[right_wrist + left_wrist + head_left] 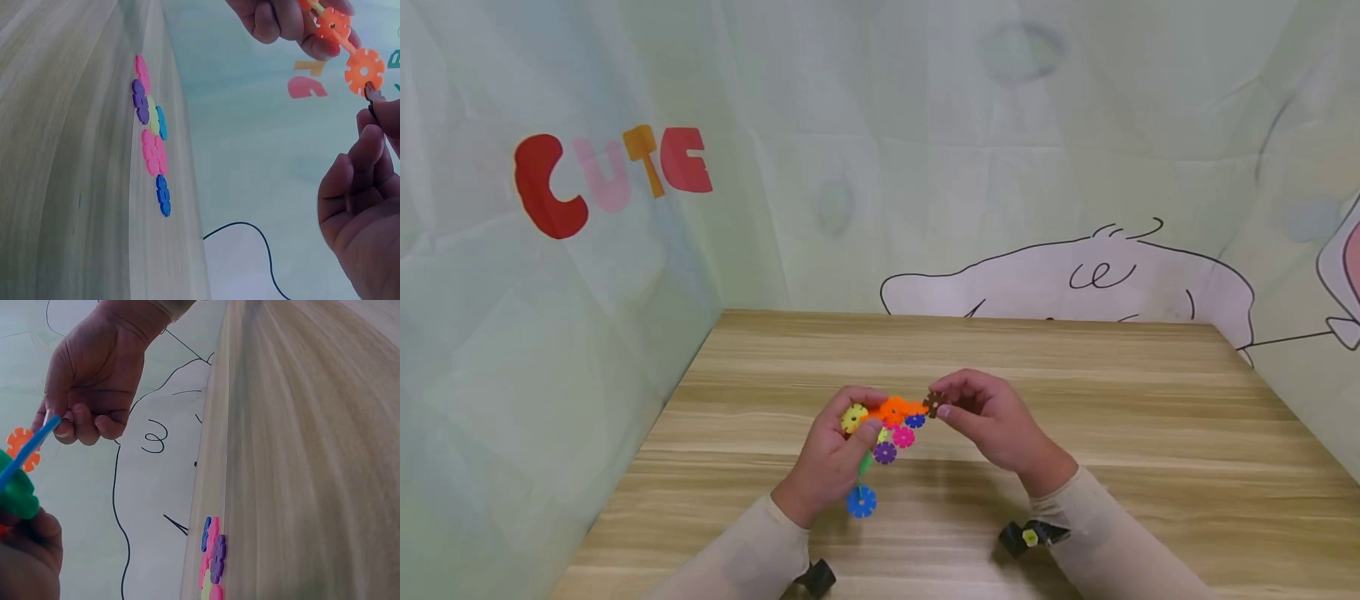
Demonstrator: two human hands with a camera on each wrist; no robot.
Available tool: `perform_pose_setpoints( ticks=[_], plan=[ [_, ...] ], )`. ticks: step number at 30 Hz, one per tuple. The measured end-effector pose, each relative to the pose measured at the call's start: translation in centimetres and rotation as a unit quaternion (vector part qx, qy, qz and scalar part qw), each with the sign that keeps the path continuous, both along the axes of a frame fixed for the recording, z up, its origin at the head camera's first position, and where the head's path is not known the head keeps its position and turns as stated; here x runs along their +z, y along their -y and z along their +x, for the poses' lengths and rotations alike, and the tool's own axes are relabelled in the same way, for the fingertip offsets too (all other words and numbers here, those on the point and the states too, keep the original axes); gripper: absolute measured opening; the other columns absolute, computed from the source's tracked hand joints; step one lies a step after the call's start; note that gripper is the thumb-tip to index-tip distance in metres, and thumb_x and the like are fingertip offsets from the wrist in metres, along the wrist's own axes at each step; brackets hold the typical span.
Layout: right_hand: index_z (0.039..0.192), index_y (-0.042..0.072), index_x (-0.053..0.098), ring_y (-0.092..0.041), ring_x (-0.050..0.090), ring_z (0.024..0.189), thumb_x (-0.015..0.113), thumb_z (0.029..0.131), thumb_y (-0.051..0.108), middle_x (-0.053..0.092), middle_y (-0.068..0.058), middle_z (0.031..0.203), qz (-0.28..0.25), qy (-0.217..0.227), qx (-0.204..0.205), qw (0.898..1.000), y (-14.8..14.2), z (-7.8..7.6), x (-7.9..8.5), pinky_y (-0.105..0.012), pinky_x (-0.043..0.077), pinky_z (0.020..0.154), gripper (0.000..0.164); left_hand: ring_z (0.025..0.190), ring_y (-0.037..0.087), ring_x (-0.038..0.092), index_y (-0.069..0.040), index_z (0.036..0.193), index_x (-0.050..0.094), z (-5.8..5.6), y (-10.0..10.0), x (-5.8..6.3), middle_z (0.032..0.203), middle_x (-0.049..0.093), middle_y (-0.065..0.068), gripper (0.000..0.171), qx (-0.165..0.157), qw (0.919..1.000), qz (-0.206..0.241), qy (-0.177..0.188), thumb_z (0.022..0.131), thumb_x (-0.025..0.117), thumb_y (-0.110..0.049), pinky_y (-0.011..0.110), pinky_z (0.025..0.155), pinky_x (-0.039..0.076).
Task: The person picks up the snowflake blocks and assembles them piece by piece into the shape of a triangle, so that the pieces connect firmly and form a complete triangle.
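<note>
My left hand grips a joined chain of notched plastic discs, with an orange disc, a yellow disc, a green disc and a bright blue disc showing. Between thumb and fingers, my right hand pinches a brown disc. In the right wrist view, this dark disc touches the notched edge of an end orange disc; how deeply they interlock cannot be told. My left fingers cover part of the chain.
Several loose discs lie on the wooden table below the hands: a purple disc, a pink disc, a dark blue disc and a pale yellow disc. Printed cloth walls stand behind and left.
</note>
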State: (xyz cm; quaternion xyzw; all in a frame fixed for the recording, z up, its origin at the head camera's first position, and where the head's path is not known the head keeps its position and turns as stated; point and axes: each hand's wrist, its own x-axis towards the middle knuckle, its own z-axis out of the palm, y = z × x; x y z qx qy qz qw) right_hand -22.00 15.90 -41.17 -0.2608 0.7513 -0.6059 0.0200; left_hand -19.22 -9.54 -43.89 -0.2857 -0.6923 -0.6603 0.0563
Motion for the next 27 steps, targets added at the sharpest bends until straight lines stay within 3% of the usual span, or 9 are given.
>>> perform_pose_setpoints(
  ticks=[5, 15, 19, 23, 27],
  plan=[
    [0.118, 0.001, 0.071, -0.032, 0.068, 0.084, 0.068, 0.098, -0.003, 0.074, -0.016, 0.103, 0.007, -0.03, -0.019, 0.999, 0.3, 0.4, 0.0, -0.027, 0.061, 0.076, 0.02, 0.098, 0.013, 0.061, -0.001, 0.133, 0.054, 0.1, 0.0, 0.2, 0.128, 0.057, 0.019, 0.025, 0.002, 0.9999, -0.012, 0.009, 0.108, 0.051, -0.002, 0.022, 0.087, 0.057],
    [0.119, -0.001, 0.07, -0.018, 0.067, 0.082, 0.066, 0.098, -0.005, 0.073, -0.018, 0.103, -0.009, -0.049, -0.012, 0.999, 0.3, 0.4, -0.4, -0.026, 0.061, 0.074, 0.021, 0.094, 0.018, 0.063, -0.006, 0.134, 0.054, 0.3, -0.1, 0.2, 0.127, 0.057, 0.017, 0.024, 0.0, 0.9993, -0.036, 0.013, 0.11, 0.051, -0.006, 0.024, 0.083, 0.06],
    [0.129, 0.006, 0.068, -0.019, 0.063, 0.08, 0.067, 0.099, -0.001, 0.068, -0.013, 0.098, 0.021, -0.039, -0.018, 0.999, 0.2, 0.3, -0.2, -0.026, 0.058, 0.071, 0.031, 0.091, 0.016, 0.062, -0.006, 0.134, 0.054, 0.3, -0.2, 0.2, 0.126, 0.058, 0.016, 0.025, 0.014, 0.9992, -0.034, 0.017, 0.109, 0.051, -0.006, 0.023, 0.081, 0.059],
    [0.139, 0.009, 0.062, -0.025, 0.062, 0.084, 0.064, 0.097, -0.002, 0.064, -0.019, 0.101, 0.052, -0.007, -0.024, 0.998, 0.1, -0.2, -0.3, -0.026, 0.057, 0.073, 0.043, 0.076, 0.012, 0.054, -0.005, 0.134, 0.054, 0.2, -0.2, 0.1, 0.121, 0.058, 0.017, 0.025, 0.035, 0.9988, -0.025, 0.024, 0.109, 0.052, -0.006, 0.021, 0.07, 0.054],
    [0.139, 0.007, 0.061, -0.023, 0.061, 0.082, 0.065, 0.098, 0.003, 0.066, -0.014, 0.1, 0.147, 0.038, -0.039, 0.988, 0.0, -1.2, -1.4, -0.03, 0.056, 0.069, 0.042, 0.073, 0.012, 0.05, -0.005, 0.135, 0.053, 0.2, -0.1, 0.1, 0.116, 0.057, 0.019, 0.025, 0.036, 0.9988, -0.014, 0.031, 0.11, 0.051, -0.006, 0.02, 0.065, 0.05]
  ],
)
